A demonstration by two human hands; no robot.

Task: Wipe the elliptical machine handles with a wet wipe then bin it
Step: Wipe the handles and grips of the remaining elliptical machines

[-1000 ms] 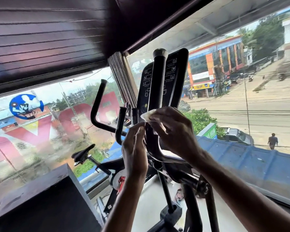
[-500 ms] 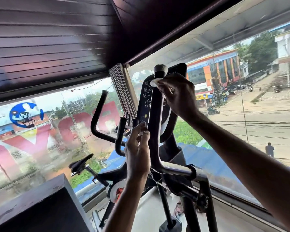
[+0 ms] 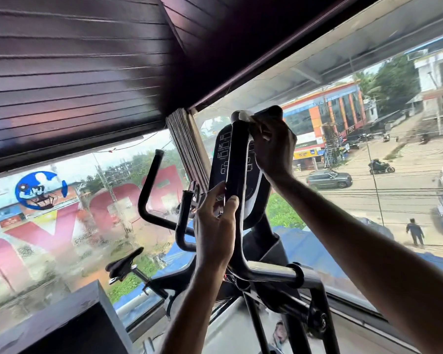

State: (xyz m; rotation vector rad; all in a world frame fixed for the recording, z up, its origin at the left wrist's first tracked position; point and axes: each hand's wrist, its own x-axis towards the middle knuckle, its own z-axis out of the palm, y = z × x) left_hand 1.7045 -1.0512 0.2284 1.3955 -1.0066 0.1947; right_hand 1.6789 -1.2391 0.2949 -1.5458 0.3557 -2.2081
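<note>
My right fingers (image 3: 265, 130) pinch the wipe (image 3: 246, 115) against the handle (image 3: 237, 162) top to scrub its cap; my left fingers (image 3: 231, 204) clasp the handle lower down, I judge to steady it; no bin in view.

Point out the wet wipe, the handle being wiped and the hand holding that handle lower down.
wet wipe (image 3: 248, 116), head view, white fold at the handle's top.
handle (image 3: 237, 159), head view, middle of its black upright grip.
left hand (image 3: 215, 226), head view, back of the hand.
</note>
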